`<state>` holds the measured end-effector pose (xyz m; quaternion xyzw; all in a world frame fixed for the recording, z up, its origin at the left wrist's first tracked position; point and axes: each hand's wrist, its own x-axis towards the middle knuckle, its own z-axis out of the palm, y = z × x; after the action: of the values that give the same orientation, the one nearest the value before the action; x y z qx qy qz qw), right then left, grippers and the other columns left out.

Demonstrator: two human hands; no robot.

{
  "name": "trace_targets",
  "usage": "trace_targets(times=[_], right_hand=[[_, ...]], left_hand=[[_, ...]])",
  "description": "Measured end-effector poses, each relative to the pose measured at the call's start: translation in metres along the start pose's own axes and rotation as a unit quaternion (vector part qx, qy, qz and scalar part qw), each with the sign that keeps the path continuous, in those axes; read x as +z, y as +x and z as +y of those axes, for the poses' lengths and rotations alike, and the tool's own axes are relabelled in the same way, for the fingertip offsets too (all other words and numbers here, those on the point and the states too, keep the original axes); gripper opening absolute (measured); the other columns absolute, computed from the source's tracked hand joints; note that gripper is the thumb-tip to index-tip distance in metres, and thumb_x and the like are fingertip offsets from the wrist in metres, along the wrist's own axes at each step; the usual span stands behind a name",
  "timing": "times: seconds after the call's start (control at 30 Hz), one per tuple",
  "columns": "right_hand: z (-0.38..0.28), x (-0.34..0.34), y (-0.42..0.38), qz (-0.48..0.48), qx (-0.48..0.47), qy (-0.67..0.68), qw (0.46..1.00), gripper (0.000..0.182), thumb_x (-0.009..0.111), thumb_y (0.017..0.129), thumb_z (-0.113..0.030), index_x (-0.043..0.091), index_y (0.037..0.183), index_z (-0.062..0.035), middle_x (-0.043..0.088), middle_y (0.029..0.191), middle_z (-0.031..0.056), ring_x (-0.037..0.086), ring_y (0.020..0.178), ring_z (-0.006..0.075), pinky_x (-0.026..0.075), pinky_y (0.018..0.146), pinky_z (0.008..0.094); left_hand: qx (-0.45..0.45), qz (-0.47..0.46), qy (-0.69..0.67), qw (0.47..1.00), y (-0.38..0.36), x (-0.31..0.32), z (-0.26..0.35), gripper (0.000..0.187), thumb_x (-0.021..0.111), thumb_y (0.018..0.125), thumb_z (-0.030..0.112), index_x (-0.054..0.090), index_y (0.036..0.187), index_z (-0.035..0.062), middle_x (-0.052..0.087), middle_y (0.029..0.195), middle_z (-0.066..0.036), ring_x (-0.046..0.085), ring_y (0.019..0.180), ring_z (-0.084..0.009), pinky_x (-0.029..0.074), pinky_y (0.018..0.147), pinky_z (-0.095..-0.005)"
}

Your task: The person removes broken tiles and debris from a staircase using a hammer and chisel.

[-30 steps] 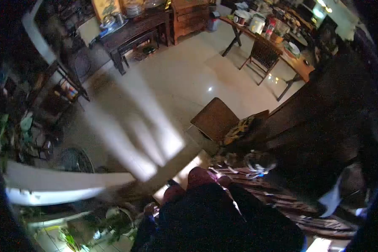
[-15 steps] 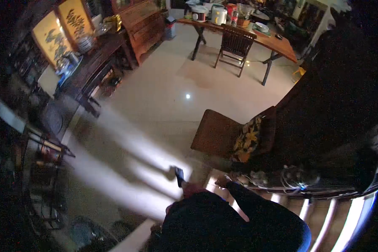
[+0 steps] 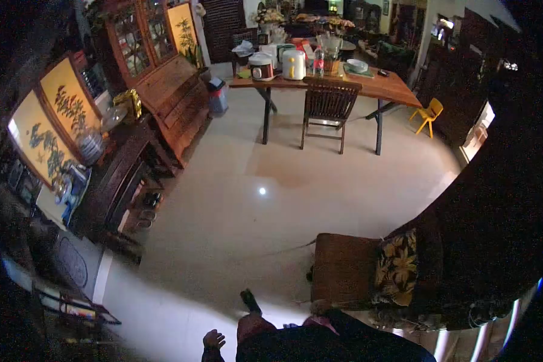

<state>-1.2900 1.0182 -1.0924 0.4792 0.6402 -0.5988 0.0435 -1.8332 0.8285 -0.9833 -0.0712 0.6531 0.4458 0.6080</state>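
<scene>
At the lower edge of the head view, my left hand (image 3: 213, 339) hangs beside my body over the pale floor. Its fingers are loosely extended and hold nothing. My right hand (image 3: 321, 306) is dim and smeared, overlapping the front edge of a brown cushioned seat (image 3: 344, 265) in this view; its fingers do not show clearly. A patterned leaf cushion (image 3: 397, 265) leans on that seat. Between my hands, a dark shoe (image 3: 250, 300) on one foot is forward on the tiled floor (image 3: 223, 223).
Ahead stands a wooden table (image 3: 398, 87) with a rice cooker (image 3: 262, 66), a bottle (image 3: 318, 62) and bowls. A slatted chair (image 3: 332, 105) is at its near side. A yellow stool (image 3: 428, 114) stands to the right. A dark sideboard (image 3: 123, 157) with painted panels lines the left.
My view has tilted up, so the table and back room show more fully. My left hand has swung out into sight at the bottom. The seat now appears lower and further right.
</scene>
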Motion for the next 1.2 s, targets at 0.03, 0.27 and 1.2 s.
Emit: trace_targets(times=[0.03,0.27,1.2], right_hand=[[0.005,-0.011,0.013,0.015,0.008,0.015,1.000,0.031,0.050,0.094,-0.034,0.061,0.105,-0.0074,0.060,0.103,0.0083,0.059,0.080,0.0273,0.048,0.070,0.0450],[0.057,-0.045,0.053,0.112,0.073,0.167,0.977,0.030,0.049,0.095,-0.034,0.061,0.104,-0.0080,0.059,0.103,0.0079,0.058,0.080,0.0275,0.047,0.070,0.0455],[0.034,-0.522,0.027,0.633,0.102,0.398,0.656,0.025,0.054,0.093,-0.026,0.059,0.077,-0.0060,0.056,0.071,0.0050,0.052,0.062,0.0183,0.046,0.057,0.0342]], left_hand=[[0.010,-0.006,0.074,0.997,0.025,0.007,0.019,0.028,0.050,0.090,0.028,0.055,0.116,0.0158,0.059,0.108,-0.013,0.060,0.096,-0.0378,0.048,0.076,-0.0565],[-0.125,-0.153,0.333,0.922,0.171,0.087,0.169,0.031,0.052,0.088,0.041,0.058,0.104,0.0149,0.059,0.091,-0.012,0.057,0.093,-0.0338,0.047,0.074,-0.0526],[0.105,-0.240,0.860,0.439,0.354,0.963,0.368,0.021,0.058,0.088,0.024,0.071,0.093,0.0078,0.070,0.086,-0.009,0.068,0.075,-0.0209,0.056,0.064,-0.0370]])
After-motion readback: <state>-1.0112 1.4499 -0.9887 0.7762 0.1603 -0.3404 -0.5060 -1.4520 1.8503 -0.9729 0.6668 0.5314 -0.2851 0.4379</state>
